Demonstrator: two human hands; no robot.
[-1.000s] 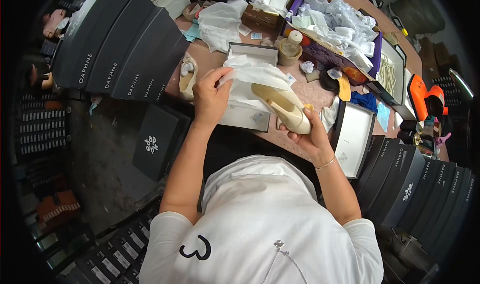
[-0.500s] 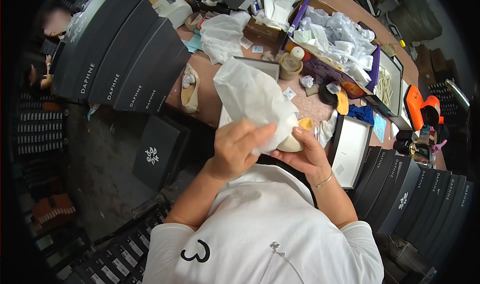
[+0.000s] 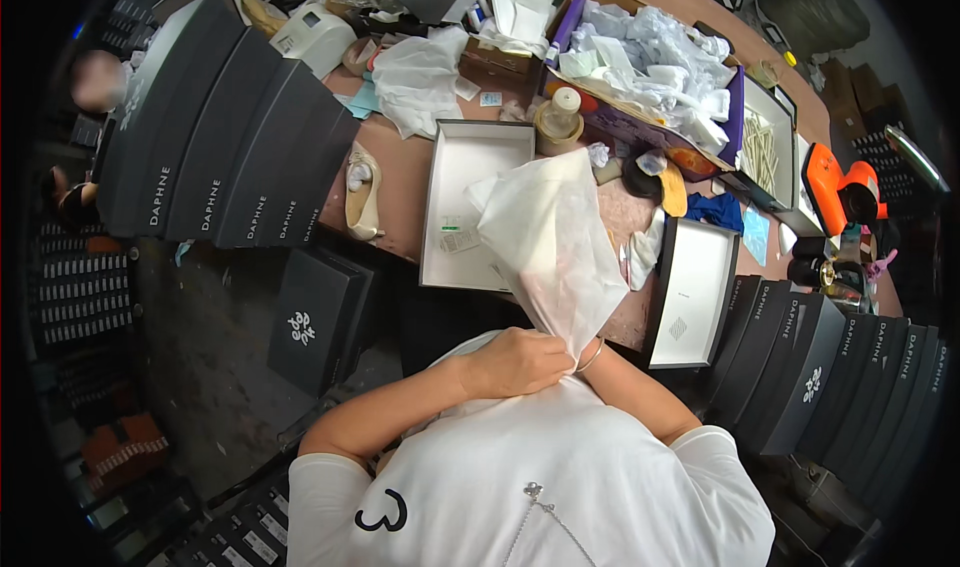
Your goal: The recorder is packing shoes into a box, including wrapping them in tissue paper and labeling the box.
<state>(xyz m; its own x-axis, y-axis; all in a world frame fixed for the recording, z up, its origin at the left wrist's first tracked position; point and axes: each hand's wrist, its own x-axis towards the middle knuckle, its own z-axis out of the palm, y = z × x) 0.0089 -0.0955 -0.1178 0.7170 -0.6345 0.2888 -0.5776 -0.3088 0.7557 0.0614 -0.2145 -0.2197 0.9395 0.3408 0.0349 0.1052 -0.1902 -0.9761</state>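
Observation:
My left hand [image 3: 515, 362] is closed on the open edge of a thin white translucent shoe bag [image 3: 585, 252], close to my shirt. Inside the bag is my right hand [image 3: 545, 289], showing only as a pinkish shape through the cloth, with the bracelet at its wrist just outside. A pale cream form at the far end of the bag is the shoe that this hand held a moment earlier; its outline is blurred. Beyond the bag lies an open white-lined shoebox [image 3: 480, 157]. To its left a second cream shoe [image 3: 363, 202] rests on the table, stuffed with paper.
Dark shoeboxes [image 3: 200, 137] are stacked at the left, with more [image 3: 790, 367] at the right. A purple-edged carton [image 3: 740, 117] holds crumpled paper. A bottle [image 3: 563, 112], a box lid [image 3: 693, 292] and an orange tape dispenser [image 3: 825, 187] lie around the table [image 3: 400, 157].
My right hand has gone into the bag with the shoe. My left hand has moved right and down, pulling the bag's edge to the right wrist. The open shoebox is now more visible.

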